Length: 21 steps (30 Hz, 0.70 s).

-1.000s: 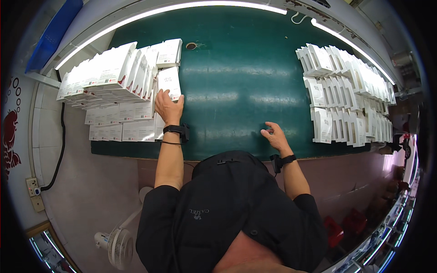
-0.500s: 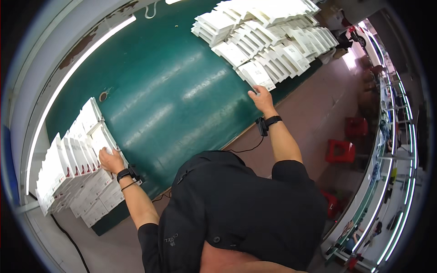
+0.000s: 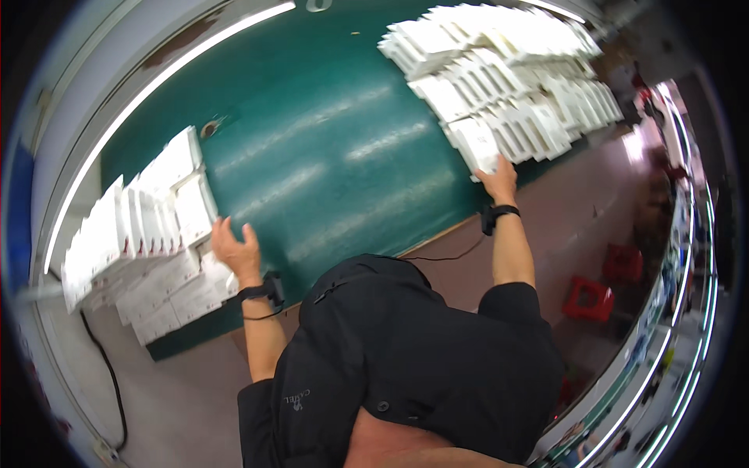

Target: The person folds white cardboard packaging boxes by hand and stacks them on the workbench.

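Flat white boxes stand in leaning rows [image 3: 499, 86] at the far right of a green table. At the near end of those rows, my right hand [image 3: 499, 181] grips the edge of a white box [image 3: 474, 144], thumb on one side and fingers on the other. My left hand [image 3: 236, 248] is open, thumb apart from the fingers, with nothing in it. It hovers just right of a second group of white boxes [image 3: 148, 226] on the left, some leaning and some lying flat in stacks.
The green table [image 3: 312, 148] stretches between the two box groups. A round hole [image 3: 209, 129] is near its far left side. Red stools [image 3: 588, 298] stand on the floor at right. A black cable [image 3: 109, 366] hangs at lower left, and a thin cord trails near my right wrist.
My left hand has come off the left boxes and moved right, its fingers parting. My right hand has closed on the near box. The whole view has shifted and turned slightly.
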Tool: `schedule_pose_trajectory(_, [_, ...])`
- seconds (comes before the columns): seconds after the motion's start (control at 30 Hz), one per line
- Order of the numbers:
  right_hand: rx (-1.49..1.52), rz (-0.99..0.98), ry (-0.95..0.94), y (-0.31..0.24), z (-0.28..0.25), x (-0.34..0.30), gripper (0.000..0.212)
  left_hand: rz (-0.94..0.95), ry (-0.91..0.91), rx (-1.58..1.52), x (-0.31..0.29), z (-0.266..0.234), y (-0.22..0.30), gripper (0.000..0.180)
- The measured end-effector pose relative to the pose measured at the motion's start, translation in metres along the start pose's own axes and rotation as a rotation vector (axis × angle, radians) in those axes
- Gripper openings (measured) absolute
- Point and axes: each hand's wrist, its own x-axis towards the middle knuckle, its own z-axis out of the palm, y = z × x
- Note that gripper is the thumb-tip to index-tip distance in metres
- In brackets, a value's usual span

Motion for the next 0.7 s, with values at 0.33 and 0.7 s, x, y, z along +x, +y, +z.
schedule_pose_trajectory(0.33, [0.176,-0.271,0.085,-0.077,0.005,-0.040,0.080,-0.266,-0.133,-0.448,-0.034,-0.020,0.066,0.039])
schedule_pose_trajectory(0.7, [0.560,-0.997,-0.241,-0.311,0.027,-0.192,0.086,-0.702,-0.418,-1.161,-0.060,-0.023,0.095,0.047])
